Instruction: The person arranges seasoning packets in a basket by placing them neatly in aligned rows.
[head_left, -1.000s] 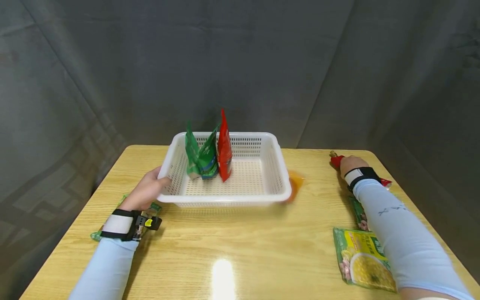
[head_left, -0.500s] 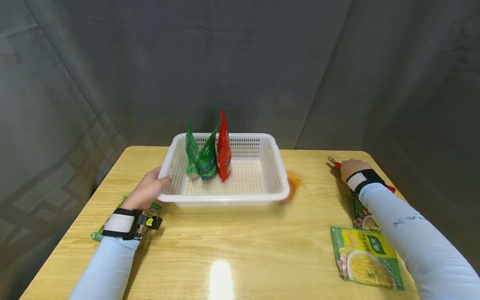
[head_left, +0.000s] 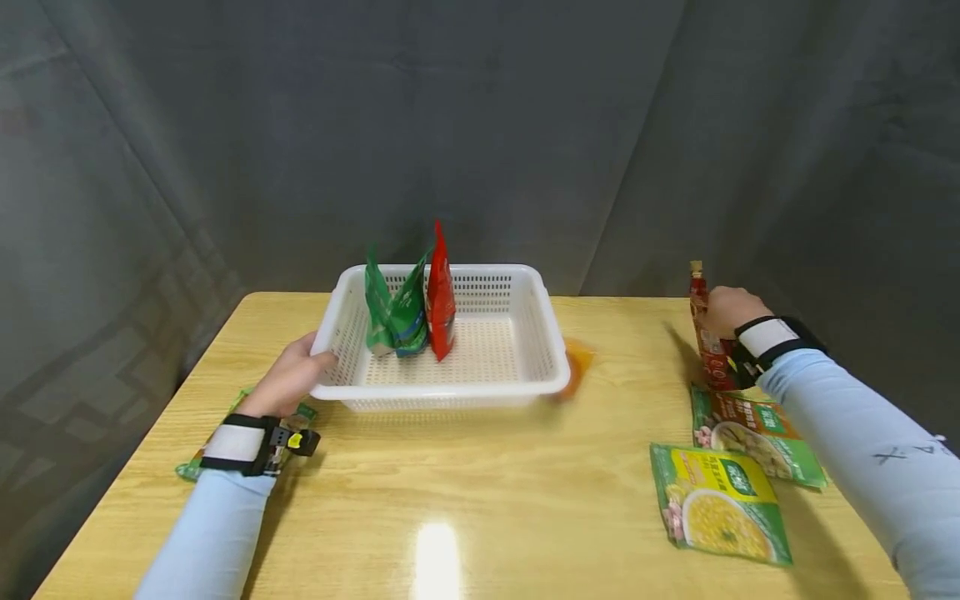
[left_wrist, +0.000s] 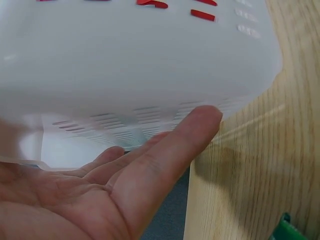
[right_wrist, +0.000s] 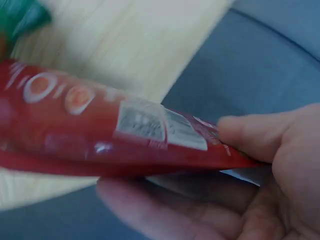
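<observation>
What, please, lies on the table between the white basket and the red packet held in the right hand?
In the head view, an orange packet lies against the white basket; beyond it, bare wooden table runs to the red packet in the right hand.

Pale blue sleeves [head_left: 870,417], black-and-white wrist straps [head_left: 238,443].

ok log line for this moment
left hand: rests on white plastic basket | right hand: holds red foil packet upright above wooden table

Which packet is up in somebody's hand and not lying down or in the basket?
The red packet at the far right. The right hand holds it upright above the table; two green packets lie flat nearby.
</observation>
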